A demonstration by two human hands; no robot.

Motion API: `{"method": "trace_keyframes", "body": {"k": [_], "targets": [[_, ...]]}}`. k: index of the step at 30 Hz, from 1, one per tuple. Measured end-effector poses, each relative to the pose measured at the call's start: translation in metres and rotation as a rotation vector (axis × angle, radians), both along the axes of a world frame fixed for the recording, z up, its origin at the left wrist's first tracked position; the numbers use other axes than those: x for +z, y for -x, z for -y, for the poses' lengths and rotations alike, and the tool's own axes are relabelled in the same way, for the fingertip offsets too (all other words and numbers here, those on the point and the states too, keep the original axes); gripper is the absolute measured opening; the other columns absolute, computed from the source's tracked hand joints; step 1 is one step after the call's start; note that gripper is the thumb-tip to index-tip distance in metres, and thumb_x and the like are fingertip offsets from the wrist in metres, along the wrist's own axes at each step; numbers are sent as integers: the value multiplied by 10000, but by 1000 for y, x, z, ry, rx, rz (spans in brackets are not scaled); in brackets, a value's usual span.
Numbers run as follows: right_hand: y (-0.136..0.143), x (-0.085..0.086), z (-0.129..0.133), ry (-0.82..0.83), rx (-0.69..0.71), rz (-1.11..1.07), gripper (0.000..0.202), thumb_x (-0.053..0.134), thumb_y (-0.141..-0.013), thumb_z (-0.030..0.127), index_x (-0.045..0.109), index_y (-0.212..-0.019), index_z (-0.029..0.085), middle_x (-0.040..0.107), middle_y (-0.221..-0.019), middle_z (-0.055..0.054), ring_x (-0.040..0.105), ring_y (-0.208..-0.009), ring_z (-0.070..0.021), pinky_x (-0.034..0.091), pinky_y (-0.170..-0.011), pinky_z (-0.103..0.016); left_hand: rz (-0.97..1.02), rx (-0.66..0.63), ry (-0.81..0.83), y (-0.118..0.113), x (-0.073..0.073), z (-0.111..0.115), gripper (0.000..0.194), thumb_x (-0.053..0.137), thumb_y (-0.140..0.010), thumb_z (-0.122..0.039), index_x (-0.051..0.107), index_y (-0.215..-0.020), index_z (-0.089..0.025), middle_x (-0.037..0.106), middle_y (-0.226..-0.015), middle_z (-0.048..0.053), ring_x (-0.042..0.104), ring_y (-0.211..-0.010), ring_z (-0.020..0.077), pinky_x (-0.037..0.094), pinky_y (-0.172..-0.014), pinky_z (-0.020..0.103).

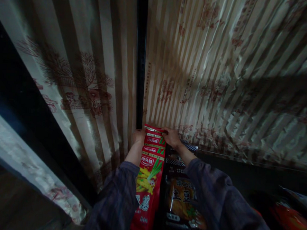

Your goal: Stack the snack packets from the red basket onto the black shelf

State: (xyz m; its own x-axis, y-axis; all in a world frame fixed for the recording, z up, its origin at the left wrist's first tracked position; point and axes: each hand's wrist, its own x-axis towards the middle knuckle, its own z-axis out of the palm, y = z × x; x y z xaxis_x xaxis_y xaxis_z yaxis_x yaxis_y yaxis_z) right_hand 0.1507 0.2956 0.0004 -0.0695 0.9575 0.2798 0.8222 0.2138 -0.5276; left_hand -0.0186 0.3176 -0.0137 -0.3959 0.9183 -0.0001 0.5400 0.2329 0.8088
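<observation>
A row of red snack packets point(152, 163) with yellow and green pictures stands overlapped, one behind another, between my arms. My right hand point(171, 137) pinches the top right corner of the rearmost red packet. At the left edge of the same packet is my left hand point(139, 136), its fingers mostly hidden behind the packet's edge. Right of the red row, black snack packets point(182, 200) with a picture of brown chips lie in their own row, partly covered by my right sleeve.
A black upright post point(140, 58) rises behind my left hand. Patterned, corrugated sheeting point(188, 61) lines the back and left side. At lower right are orange-red packets point(293, 217) on the dark shelf point(230, 171). A dark slanting frame bar point(39, 111) crosses the left.
</observation>
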Motion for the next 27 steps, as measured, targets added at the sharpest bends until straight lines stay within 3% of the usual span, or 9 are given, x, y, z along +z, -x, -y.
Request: {"method": "trace_keyframes", "body": {"k": [6, 9, 12, 15, 19, 24, 27], "targets": [[-1, -2, 10, -21, 117, 247, 360, 489, -790, 47, 733, -1003, 205, 732, -1092, -68, 632, -1090, -210, 447, -965, -285, 65, 28, -82, -6, -9, 6, 216, 542, -815, -223, 698, -959, -188, 751, -992, 113, 698, -939, 250, 496, -712, 282], [2, 4, 10, -13, 161, 250, 349, 493, -806, 76, 738, -1018, 208, 733, -1097, -63, 639, -1077, -200, 447, -956, -266, 91, 44, -136, -6, -14, 4, 253, 485, -779, -118, 690, -897, -208, 751, -959, 63, 688, -900, 205, 483, -714, 254], [2, 11, 4, 26, 84, 160, 346, 447, -862, 128, 733, -1038, 209, 728, -1126, -51, 651, -1060, -195, 465, -933, -271, 130, 42, -187, -5, -19, 2, 319, 417, -719, -57, 687, -819, -194, 743, -865, 21, 674, -809, 160, 465, -655, 212], [-1, 17, -5, 65, 13, 135, 370, 379, -927, 195, 713, -1084, 218, 736, -1105, -40, 668, -1016, -186, 491, -877, -272, 168, 13, -216, -4, -22, 2, 315, 394, -656, -58, 678, -705, -184, 706, -706, -3, 648, -686, 147, 446, -582, 202], [-5, 16, -14, 109, 25, 213, 325, 489, -871, 155, 711, -1101, 213, 737, -1109, -60, 675, -1014, -193, 491, -855, -252, 182, -31, -252, -2, -21, 5, 294, 391, -647, -78, 657, -627, -200, 668, -631, -20, 638, -666, 148, 449, -605, 208], [2, 6, -18, 135, 94, 296, 233, 630, -787, 195, 756, -977, 241, 762, -1014, -48, 689, -971, -222, 495, -838, -266, 159, -43, -277, 0, -14, 8, 373, 338, -823, -181, 706, -774, -217, 731, -824, 9, 670, -818, 167, 470, -699, 231], [6, 0, -18, 143, 109, 336, 237, 639, -784, 206, 755, -989, 235, 759, -1030, -54, 687, -987, -224, 489, -847, -264, 31, -62, -171, -1, -8, 12, 403, 341, -884, -248, 742, -855, -226, 751, -945, 57, 683, -926, 219, 483, -766, 281]]}}
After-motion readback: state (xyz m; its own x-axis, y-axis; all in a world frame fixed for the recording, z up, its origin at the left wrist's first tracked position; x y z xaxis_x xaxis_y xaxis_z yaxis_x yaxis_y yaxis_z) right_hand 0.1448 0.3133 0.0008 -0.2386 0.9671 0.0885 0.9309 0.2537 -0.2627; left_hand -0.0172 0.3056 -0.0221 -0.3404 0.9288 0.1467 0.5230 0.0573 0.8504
